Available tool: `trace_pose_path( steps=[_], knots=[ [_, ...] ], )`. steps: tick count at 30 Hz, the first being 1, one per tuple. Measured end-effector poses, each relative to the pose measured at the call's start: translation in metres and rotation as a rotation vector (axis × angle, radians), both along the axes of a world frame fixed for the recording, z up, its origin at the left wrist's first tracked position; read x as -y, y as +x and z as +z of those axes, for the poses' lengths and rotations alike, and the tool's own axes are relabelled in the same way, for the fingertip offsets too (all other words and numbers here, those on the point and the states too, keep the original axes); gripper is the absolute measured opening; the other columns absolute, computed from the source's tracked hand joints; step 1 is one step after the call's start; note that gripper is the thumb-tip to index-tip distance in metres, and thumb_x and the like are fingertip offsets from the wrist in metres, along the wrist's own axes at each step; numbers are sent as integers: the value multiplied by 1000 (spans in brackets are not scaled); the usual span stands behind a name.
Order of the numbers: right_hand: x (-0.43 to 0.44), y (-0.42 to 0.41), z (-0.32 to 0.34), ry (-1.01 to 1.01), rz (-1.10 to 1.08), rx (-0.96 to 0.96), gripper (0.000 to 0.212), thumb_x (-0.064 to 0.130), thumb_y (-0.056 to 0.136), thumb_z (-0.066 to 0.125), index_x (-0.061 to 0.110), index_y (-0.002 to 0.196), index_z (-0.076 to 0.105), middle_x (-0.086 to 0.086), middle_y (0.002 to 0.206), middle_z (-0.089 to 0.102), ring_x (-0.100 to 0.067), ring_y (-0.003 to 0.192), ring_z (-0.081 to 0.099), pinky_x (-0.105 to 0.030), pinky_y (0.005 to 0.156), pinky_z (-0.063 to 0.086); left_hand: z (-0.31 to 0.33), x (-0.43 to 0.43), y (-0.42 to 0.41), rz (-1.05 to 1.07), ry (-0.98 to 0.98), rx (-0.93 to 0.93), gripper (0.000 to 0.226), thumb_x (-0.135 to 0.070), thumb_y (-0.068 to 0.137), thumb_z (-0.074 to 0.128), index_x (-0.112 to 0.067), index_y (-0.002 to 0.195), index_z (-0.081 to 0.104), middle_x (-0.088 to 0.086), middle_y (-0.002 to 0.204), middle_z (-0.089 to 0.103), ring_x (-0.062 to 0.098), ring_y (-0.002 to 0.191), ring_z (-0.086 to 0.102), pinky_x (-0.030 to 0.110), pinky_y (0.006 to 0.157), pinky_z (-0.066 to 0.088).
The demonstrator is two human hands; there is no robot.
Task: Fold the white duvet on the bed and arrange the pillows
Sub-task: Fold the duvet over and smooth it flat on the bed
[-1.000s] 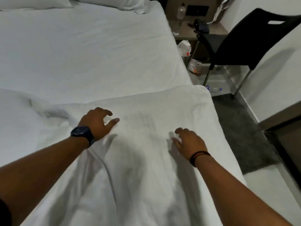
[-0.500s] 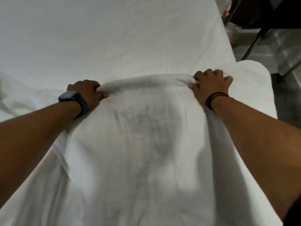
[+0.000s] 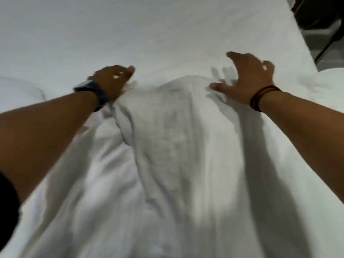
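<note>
White and soft, the duvet (image 3: pixel 178 146) lies bunched on the near half of the bed (image 3: pixel 167 34); we judge it light but floppy, best gripped along its far folded edge. Our left hand (image 3: pixel 111 79) presses that edge, its fingers blurred beyond telling; our right hand (image 3: pixel 247 79) spreads released. Bare sheet beyond offers room.

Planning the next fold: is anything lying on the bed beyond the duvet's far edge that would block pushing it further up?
Nothing visible does. The sheet beyond the duvet is bare, and both the left hand and right hand rest at its far edge.
</note>
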State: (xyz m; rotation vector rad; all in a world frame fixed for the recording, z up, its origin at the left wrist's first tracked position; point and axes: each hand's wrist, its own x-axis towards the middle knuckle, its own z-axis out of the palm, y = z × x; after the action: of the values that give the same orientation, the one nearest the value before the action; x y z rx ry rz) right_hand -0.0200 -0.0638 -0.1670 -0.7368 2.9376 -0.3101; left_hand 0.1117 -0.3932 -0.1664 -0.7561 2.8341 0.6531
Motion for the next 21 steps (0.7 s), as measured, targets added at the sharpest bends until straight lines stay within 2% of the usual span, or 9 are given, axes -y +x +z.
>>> trace_pose_path(
  steps=[2, 4, 6, 8, 12, 15, 17, 19, 21],
  knots=[
    [57, 30, -7, -8, 46, 178, 101, 88, 62, 41, 35, 146, 22, -5, 143, 43, -23, 134, 37, -52, 109, 18, 5, 74, 56, 57, 1, 128, 100, -96, 55, 25, -31, 125, 55, 7, 132, 57, 30, 121, 51, 45, 107, 35],
    [101, 56, -16, 168, 98, 212, 95, 87, 66, 41, 36, 144, 24, -10, 141, 43, -28, 130, 40, -51, 108, 21, 12, 139, 108, 14, -50, 345, 101, -98, 48, 25, -37, 122, 55, 3, 129, 59, 27, 120, 53, 42, 107, 35],
    [121, 65, -20, 328, 79, 171, 81, 80, 72, 47, 36, 139, 34, -11, 138, 43, -32, 128, 40, -51, 105, 23, 20, 178, 134, -114, -246, 595, 83, -92, 58, 23, -47, 121, 53, -3, 137, 52, 24, 127, 47, 41, 108, 29],
    [133, 68, -19, 381, 7, 156, 61, 69, 79, 50, 35, 130, 46, -7, 134, 48, -31, 126, 41, -50, 103, 23, 24, 195, 140, -205, -369, 659, 56, -79, 76, 34, -47, 118, 55, -7, 133, 55, 23, 125, 48, 44, 110, 24],
    [145, 67, -5, 377, -43, -66, 29, 50, 90, 45, 27, 105, 55, -8, 114, 62, -32, 109, 55, -46, 99, 27, 24, 199, 119, -309, -388, 474, 43, -63, 81, 52, -32, 108, 65, 0, 117, 66, 26, 114, 56, 37, 102, 35],
    [147, 60, 12, 203, -369, -325, 24, 30, 91, 50, 13, 106, 56, -22, 103, 57, -42, 100, 55, -54, 96, 32, 39, 200, 99, 23, -76, -187, 43, -57, 78, 60, -21, 97, 72, 3, 103, 70, 21, 104, 61, 26, 89, 43],
    [151, 59, 13, 200, -483, -346, 28, 25, 88, 55, 11, 113, 52, -25, 107, 52, -42, 107, 50, -59, 100, 29, 42, 211, 87, 124, 9, -407, 33, -46, 84, 60, -22, 104, 71, 0, 113, 66, 16, 110, 57, 20, 90, 39],
    [168, 61, 9, 162, -383, -283, 51, 41, 85, 58, 16, 128, 44, -23, 121, 49, -36, 121, 43, -58, 106, 19, 36, 229, 90, 89, -16, -307, 44, -53, 87, 47, -27, 119, 62, 1, 131, 57, 22, 123, 49, 29, 102, 36],
    [193, 65, 1, 100, -208, -126, 81, 65, 78, 54, 22, 142, 29, -16, 141, 41, -29, 134, 34, -57, 108, 16, 21, 252, 104, 4, -195, 4, 53, -53, 89, 41, -34, 139, 40, 2, 148, 39, 30, 135, 35, 46, 109, 24]
  ],
)
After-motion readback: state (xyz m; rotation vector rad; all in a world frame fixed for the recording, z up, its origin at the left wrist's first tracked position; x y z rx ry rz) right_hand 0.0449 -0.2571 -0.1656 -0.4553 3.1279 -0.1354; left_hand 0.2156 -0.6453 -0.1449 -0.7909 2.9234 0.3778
